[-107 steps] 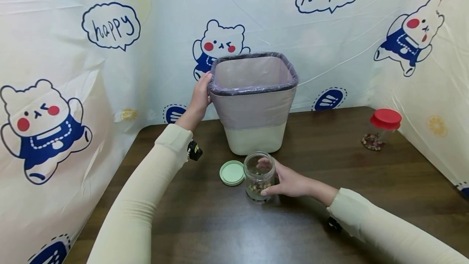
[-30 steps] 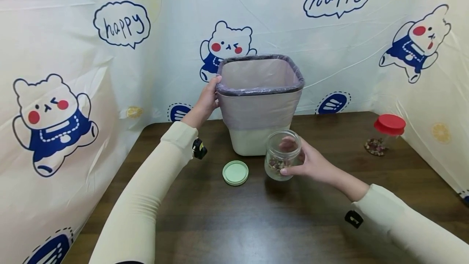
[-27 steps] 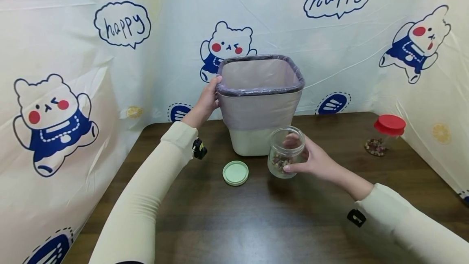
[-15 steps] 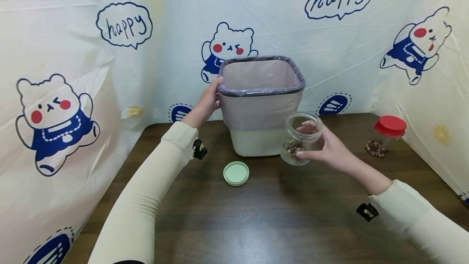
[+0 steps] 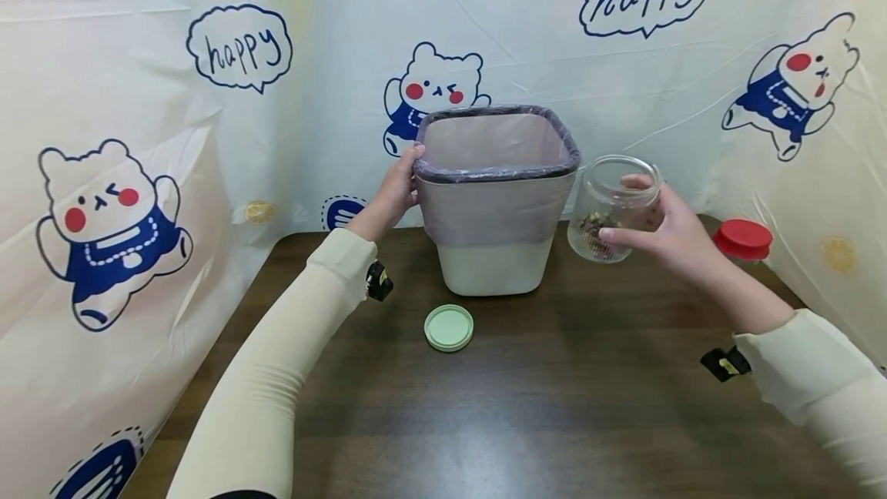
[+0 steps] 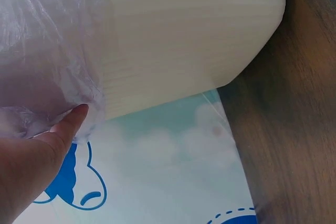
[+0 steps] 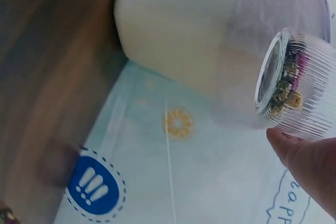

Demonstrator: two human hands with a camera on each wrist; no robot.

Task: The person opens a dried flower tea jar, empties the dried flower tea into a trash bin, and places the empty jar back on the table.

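Observation:
In the head view my right hand grips an open glass jar, lifted beside the right edge of the bin. Dried flowers lie in the jar's bottom, and the right wrist view shows its ribbed wall. My left hand holds the left rim of a pale trash bin lined with a thin purplish bag. The left wrist view shows one finger pressed on the bag, with the other fingers hidden.
A green lid lies on the brown table in front of the bin. At the right, a red-capped jar stands partly behind the right forearm. A cartoon-printed curtain surrounds the table's back and sides.
My right hand has raised the glass jar off the table, moving it right and up to the bin's side. The left hand stays at the bin's rim.

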